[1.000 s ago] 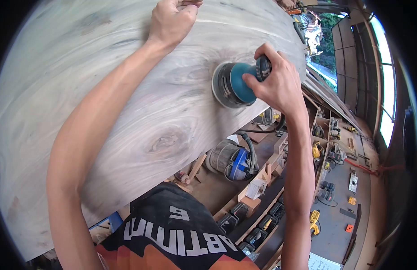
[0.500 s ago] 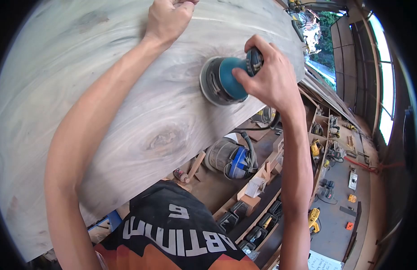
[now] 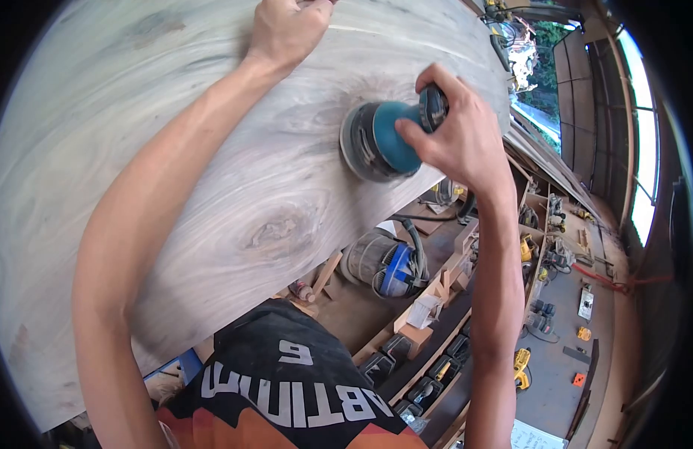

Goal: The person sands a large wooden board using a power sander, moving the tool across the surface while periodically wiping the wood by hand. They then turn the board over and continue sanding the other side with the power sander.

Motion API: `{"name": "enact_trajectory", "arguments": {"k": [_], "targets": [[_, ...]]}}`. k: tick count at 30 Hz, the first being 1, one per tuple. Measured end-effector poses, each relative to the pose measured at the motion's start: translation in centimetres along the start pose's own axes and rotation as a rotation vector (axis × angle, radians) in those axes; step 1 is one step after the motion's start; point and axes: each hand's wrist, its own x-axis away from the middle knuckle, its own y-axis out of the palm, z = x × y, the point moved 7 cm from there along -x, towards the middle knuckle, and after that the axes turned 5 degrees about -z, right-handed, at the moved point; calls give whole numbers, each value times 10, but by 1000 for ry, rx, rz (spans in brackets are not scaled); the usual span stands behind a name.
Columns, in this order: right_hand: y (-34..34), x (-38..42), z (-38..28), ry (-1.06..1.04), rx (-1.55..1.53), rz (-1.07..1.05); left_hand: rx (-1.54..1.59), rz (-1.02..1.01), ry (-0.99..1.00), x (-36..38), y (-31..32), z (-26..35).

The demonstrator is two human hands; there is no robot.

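A wide greyish wooden slab (image 3: 212, 179) with swirling grain fills the left and middle of the head view. My right hand (image 3: 466, 131) is wrapped round the top of a teal and black round sander (image 3: 395, 138), whose disc rests on the slab close to its right part. At the top edge of the frame, my left hand (image 3: 290, 30) is over the slab with its fingers curled together; its fingertips are partly cut off, and whatever they hold, if anything, cannot be made out.
Below the slab's edge stands a vacuum with a blue band (image 3: 395, 269) and a hose. A shelf with black cases (image 3: 429, 389) runs along the lower right. Beyond it, a grey bench (image 3: 571, 359) carries several power tools, including a yellow one (image 3: 521, 368).
My right hand and the sander have shifted slightly right and down in the view. My left hand appears slightly lower and further right.
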Motion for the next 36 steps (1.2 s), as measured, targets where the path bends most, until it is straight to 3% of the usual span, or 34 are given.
{"name": "enact_trajectory", "arguments": {"k": [17,21,31,36], "targets": [[-5,-5,-4,-8,17,-21,127,18,-8,-6,5,-13],[-4,0,0,-60,44,32,42,27,-5,-5,2,-7],[-2,-2,-2,-32,47,-62,31,17,-5,-8,1,-8],[-7,-10,-1,-81,58,41,133,-22,2,-16,8,-15]]}}
